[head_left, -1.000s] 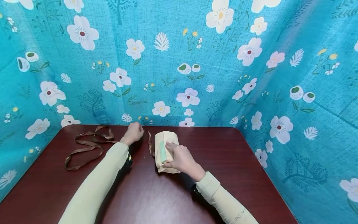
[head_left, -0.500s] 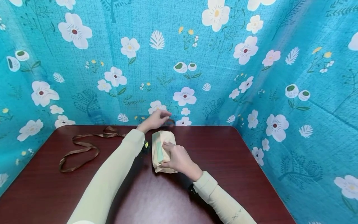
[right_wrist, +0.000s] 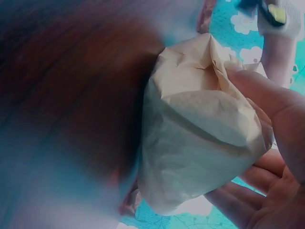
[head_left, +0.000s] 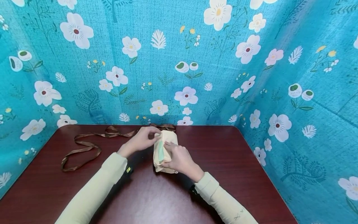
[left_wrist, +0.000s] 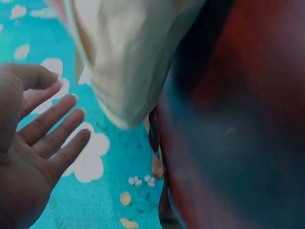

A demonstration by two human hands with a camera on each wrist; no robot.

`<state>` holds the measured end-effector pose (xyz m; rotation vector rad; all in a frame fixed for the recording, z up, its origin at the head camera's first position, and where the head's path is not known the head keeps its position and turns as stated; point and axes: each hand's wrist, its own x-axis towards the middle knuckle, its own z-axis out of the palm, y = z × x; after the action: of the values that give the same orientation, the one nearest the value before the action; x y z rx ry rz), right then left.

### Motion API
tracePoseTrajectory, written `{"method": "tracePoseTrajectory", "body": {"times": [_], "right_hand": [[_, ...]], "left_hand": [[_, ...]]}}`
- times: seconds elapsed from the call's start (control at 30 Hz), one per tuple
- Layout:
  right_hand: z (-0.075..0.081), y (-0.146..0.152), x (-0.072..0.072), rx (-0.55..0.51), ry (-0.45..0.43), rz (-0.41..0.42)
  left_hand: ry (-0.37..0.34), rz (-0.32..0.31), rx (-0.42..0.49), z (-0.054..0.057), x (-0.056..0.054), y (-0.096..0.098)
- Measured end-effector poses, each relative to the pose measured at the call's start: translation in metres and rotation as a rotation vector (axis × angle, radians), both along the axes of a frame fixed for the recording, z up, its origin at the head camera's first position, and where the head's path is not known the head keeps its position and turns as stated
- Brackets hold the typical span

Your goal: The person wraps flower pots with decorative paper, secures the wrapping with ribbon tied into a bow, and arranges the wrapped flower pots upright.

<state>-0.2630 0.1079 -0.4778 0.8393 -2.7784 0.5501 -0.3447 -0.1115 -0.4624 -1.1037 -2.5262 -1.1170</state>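
A package wrapped in cream paper (head_left: 169,137), with a pale green strip (head_left: 160,151) along its top, lies on the table. My right hand (head_left: 181,160) grips its near right part, thumb on the folded near end in the right wrist view. My left hand (head_left: 141,140) is at its far left corner, thumb and index finger close to the paper. In the left wrist view the other fingers are extended, and a gap shows between the hand and the package (left_wrist: 131,67). A brown ribbon (head_left: 113,133) runs from the left towards the package's far end; part is hidden behind my left hand.
The dark red-brown table (head_left: 223,174) ends at a far edge against a blue flowered curtain (head_left: 156,74). Another curtain side stands along the right. Loose ribbon curves (head_left: 81,151) lie on the table's left.
My left hand swung right past the package's far end, drawing the ribbon behind it, then came back to the package's left corner without the ribbon. The right hand kept its hold.
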Motion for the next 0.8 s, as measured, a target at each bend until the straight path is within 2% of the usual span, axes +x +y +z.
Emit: {"method": "tracePoseTrajectory", "body": {"times": [0.1,0.2,0.27,0.43,0.53,0.67,0.8], "right_hand": [[0.000,0.003,-0.001,-0.042,-0.014,0.026],[-0.002,0.005,-0.001,-0.099,-0.017,0.045],[-0.003,0.006,-0.002,-0.132,-0.014,0.043],[-0.010,0.006,-0.004,-0.199,-0.031,-0.014],[-0.011,0.009,-0.006,-0.205,-0.053,-0.009],[-0.004,0.022,-0.012,-0.198,-0.160,0.120],[0.008,0.046,-0.028,-0.293,-0.420,0.304]], "left_hand": [[0.072,-0.053,0.035,-0.007,0.023,0.001],[0.068,-0.102,0.052,-0.010,0.042,0.005],[0.060,-0.124,0.041,-0.013,0.051,0.008],[0.082,-0.108,-0.018,-0.020,0.064,0.011],[0.093,-0.089,-0.074,-0.023,0.068,0.012],[0.103,-0.092,-0.114,-0.026,0.070,0.014],[0.118,-0.095,-0.080,-0.030,0.071,0.016]]}}
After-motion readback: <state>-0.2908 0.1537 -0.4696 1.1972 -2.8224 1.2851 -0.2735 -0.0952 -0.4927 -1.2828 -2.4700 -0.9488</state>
